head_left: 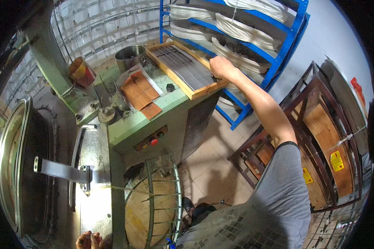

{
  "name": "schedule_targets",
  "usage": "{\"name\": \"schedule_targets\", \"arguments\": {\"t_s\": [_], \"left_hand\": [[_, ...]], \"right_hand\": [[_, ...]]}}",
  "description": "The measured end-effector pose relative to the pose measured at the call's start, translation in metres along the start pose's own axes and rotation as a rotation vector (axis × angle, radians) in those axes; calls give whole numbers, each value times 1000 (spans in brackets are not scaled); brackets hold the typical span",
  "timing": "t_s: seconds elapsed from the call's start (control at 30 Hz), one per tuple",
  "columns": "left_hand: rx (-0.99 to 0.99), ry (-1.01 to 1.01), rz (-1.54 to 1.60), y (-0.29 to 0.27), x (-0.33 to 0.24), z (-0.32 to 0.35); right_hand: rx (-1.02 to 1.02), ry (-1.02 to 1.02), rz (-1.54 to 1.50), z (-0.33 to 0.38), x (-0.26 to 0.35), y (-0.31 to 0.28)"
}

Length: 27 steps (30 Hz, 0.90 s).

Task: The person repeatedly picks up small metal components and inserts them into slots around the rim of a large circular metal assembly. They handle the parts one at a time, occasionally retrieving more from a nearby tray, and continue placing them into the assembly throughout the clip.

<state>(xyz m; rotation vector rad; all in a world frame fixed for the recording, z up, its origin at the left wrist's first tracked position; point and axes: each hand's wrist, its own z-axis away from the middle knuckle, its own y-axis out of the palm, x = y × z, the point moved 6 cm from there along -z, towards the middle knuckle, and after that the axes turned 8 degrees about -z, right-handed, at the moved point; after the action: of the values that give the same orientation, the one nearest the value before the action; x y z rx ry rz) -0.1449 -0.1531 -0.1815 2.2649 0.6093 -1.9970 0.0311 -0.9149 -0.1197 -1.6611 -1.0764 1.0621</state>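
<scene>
My right arm reaches out to the far side. Its hand (pixel 222 68) is closed in a fist over the right edge of a shallow wooden-framed tray (pixel 180 85). Something small and dark shows under the fingers, too hidden to name. In the tray, on a grey bottom, lie several thin dark strips (pixel 170 56). At the lower edge my left hand (pixel 89 240) is partly cut off, its fingers curled together beside a bright metal plate (pixel 96 207). Whatever those fingers hold cannot be made out.
The tray rests on a green machine top (pixel 124 128) with brown wooden boards (pixel 139 91), a metal pot (pixel 130 58) and a red-yellow bucket (pixel 81 71). A metal arm (pixel 62 170) juts over the plate. Blue shelving (pixel 284 54) holds white bundles; a wooden rack (pixel 320 137) stands right.
</scene>
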Motion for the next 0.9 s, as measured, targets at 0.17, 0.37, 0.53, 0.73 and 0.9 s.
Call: {"name": "schedule_targets", "arguments": {"t_s": [0.17,0.37,0.53,0.73,0.9], "left_hand": [[6,6,20,5,-8,-1],[-2,-68,31,9,-16,5],[-23,-88,98,4,-12,4],[-42,-118,139,8,1,-6],[-86,-159,259,12,-4,6]], "right_hand": [[16,-43,30,-2,7,-3],[-28,-45,11,-8,6,-9],[29,34,-207,-23,-16,-9],[134,366,-1068,-13,-22,-22],[185,60,-1348,22,104,-91]]}}
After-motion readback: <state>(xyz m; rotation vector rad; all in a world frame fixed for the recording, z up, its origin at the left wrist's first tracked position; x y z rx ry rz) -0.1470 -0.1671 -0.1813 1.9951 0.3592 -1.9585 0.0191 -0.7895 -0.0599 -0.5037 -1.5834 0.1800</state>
